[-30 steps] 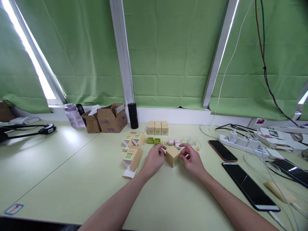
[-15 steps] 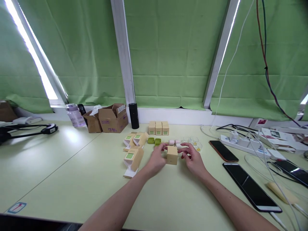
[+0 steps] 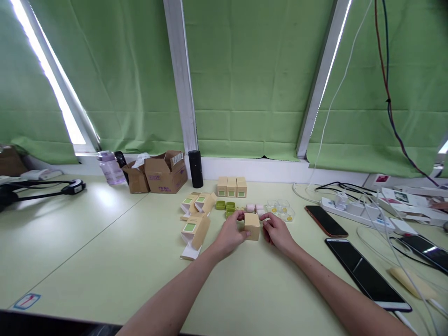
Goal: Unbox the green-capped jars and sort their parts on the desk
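Observation:
A small tan cardboard box (image 3: 251,227) stands upright on the table between my hands. My left hand (image 3: 229,236) is closed on its left side, thumb across the front face and fingers behind the near top corner. At the right edge, my right hand (image 3: 279,233) has its fingers bent together, the index fingertip against the box; its thumb is largely hidden. Just behind are green square containers (image 3: 230,205), pale pink pieces (image 3: 250,207) and clear round cups (image 3: 283,206) with yellow spots. Left of my left hand lie opened tan boxes (image 3: 196,228) with white flaps.
Three closed tan boxes (image 3: 231,186) stand in a row at the back. Behind to the left are a black cylinder (image 3: 195,169), an open carton (image 3: 165,172) and a purple bottle (image 3: 110,168). Phones (image 3: 364,270), a power strip (image 3: 353,212) and cables occupy the right side.
My left thumb has come round onto the box's front face. The fingers of my right hand have curled in and moved against the box's right edge. The box stays in place.

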{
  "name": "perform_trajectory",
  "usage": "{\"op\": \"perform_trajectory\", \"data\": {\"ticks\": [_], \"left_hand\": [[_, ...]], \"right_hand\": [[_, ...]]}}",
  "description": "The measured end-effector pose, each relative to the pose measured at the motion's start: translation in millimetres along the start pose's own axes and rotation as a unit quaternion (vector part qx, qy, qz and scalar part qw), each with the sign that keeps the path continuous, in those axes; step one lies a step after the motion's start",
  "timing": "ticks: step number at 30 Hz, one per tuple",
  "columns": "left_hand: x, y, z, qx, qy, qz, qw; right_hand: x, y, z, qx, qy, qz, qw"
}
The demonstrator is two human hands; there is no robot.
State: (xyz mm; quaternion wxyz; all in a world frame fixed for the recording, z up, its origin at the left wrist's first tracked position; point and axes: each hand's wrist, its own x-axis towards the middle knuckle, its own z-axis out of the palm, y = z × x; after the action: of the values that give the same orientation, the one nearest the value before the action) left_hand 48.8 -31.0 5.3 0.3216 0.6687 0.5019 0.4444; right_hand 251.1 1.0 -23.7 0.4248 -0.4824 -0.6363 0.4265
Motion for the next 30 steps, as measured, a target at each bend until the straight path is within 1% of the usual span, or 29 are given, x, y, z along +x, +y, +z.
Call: {"op": "perform_trajectory", "data": {"ticks": [4, 8, 11, 14, 16, 19, 21, 23, 25, 26, 28, 30], "left_hand": [[0, 1, 0.5, 0.003, -0.004, -0.004, 1.000], [-2, 2, 1.3, 0.013, 0.004, 0.004, 1.000], [-6, 7, 0.3, 0.025, 0.034, 0.052, 0.998], [-10, 14, -2.8, 0.079, 0.072, 0.143, 0.984], [-13, 18, -5.3, 0.146, 0.095, 0.224, 0.959], [-17, 25, -7.9, 0.238, 0.149, 0.330, 0.901], [-19, 28, -8.2, 0.278, 0.194, 0.387, 0.857], [-20, 30, -7.6, 0.298, 0.233, 0.438, 0.815], [-21, 30, -6.7, 0.305, 0.259, 0.478, 0.782], [-21, 30, -6.2, 0.308, 0.266, 0.492, 0.769], [-22, 30, -5.6, 0.317, 0.275, 0.507, 0.753], [-23, 28, -5.2, 0.325, 0.281, 0.514, 0.743]], "right_hand": [[10, -3, 2, -0.013, -0.006, 0.043, 0.999], [11, -2, 4, -0.002, 0.006, 0.047, 0.999], [5, -1, 6, 0.032, 0.024, 0.024, 0.999], [-3, -3, 7, 0.071, 0.023, -0.022, 0.997], [-9, -8, 6, 0.071, 0.036, -0.068, 0.994], [-19, -19, 4, 0.028, 0.089, -0.161, 0.982], [-27, -28, 2, -0.011, 0.122, -0.239, 0.963], [-34, -37, 2, -0.033, 0.145, -0.330, 0.932], [-40, -44, 2, -0.049, 0.153, -0.406, 0.900], [-43, -47, 3, -0.059, 0.155, -0.433, 0.886], [-45, -51, 4, -0.088, 0.157, -0.469, 0.865], [-47, -54, 5, -0.115, 0.158, -0.488, 0.850]]}}
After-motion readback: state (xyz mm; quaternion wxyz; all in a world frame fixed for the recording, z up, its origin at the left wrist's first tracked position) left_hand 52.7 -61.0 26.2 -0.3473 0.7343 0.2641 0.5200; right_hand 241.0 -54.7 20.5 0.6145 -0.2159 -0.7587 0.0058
